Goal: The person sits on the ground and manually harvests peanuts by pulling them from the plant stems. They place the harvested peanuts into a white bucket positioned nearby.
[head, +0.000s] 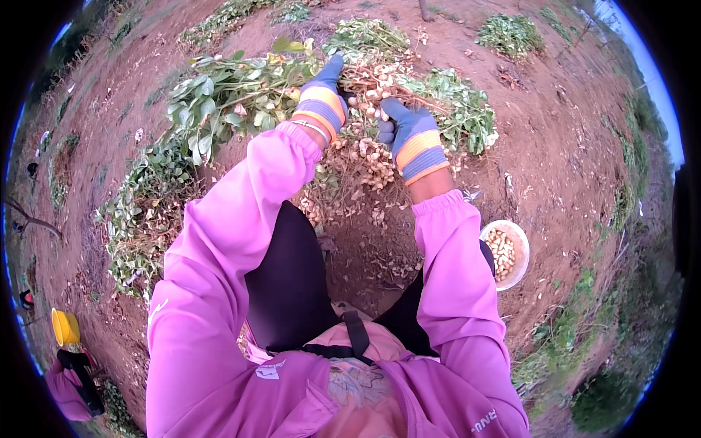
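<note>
My left hand (324, 98), in a blue knit glove with an orange-striped cuff, is closed around the stems of a bunch of uprooted peanut plants (235, 93). Their leaves spread to the left, and roots with pale pods reach right. My right hand (408, 128), gloved alike, is at the pods (378, 90) with fingers curled; whether it grips any is hidden. More peanut pods on roots (372, 164) lie on the soil just below and between both hands. A white bowl (523, 256) holding loose peanut pods (501, 252) stands beside my right knee.
Leafy peanut plants (148, 186) lie in a heap at the left; others (509, 35) lie farther off on reddish soil. At the lower left are a person (71, 383) and a yellow bucket (65, 327). Green weeds (569, 328) grow at the right.
</note>
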A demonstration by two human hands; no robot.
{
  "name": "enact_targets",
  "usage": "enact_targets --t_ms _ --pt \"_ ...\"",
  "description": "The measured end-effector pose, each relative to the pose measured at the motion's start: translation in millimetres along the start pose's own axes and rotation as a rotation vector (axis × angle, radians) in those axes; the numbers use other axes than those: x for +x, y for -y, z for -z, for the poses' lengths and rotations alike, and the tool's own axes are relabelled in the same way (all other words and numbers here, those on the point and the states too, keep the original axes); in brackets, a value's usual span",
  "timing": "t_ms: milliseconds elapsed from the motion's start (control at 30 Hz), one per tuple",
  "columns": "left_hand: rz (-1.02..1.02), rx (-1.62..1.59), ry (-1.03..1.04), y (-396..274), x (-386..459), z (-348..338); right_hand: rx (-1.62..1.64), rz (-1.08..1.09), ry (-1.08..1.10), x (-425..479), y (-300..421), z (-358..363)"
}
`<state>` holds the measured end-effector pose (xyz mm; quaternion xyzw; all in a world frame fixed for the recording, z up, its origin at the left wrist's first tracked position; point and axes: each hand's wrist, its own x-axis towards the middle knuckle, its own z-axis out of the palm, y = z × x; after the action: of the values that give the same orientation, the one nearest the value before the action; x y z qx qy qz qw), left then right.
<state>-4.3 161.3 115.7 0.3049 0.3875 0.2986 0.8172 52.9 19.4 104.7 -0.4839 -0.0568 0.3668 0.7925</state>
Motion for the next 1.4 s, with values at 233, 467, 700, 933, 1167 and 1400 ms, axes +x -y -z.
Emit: enact_targets --t_ms 233,467,700,933,1167,1400 --pt "-0.152 0.371 -0.064 1 17 8 -0.584 -0.154 0.206 -21 12 25" --pt "-0.082 0.377 -0.169 -5 10 4 -0.706 -0.134 0.317 -38 5 43" --pt "-0.09 0.229 -0.198 -1 -4 -5 0.334 -0.169 0.226 -26 -16 6" --pt "-0.615 0.286 -0.13 19 16 -1 0.387 -0.299 -0.056 -10 -11 -24" --pt "-0.789 0.767 -0.014 17 9 6 0.032 -0.25 0.068 -12 -2 -2" --pt "-0.207 0.319 -0.232 -11 -23 -3 -0.265 -0.179 0.247 -29 -2 14"
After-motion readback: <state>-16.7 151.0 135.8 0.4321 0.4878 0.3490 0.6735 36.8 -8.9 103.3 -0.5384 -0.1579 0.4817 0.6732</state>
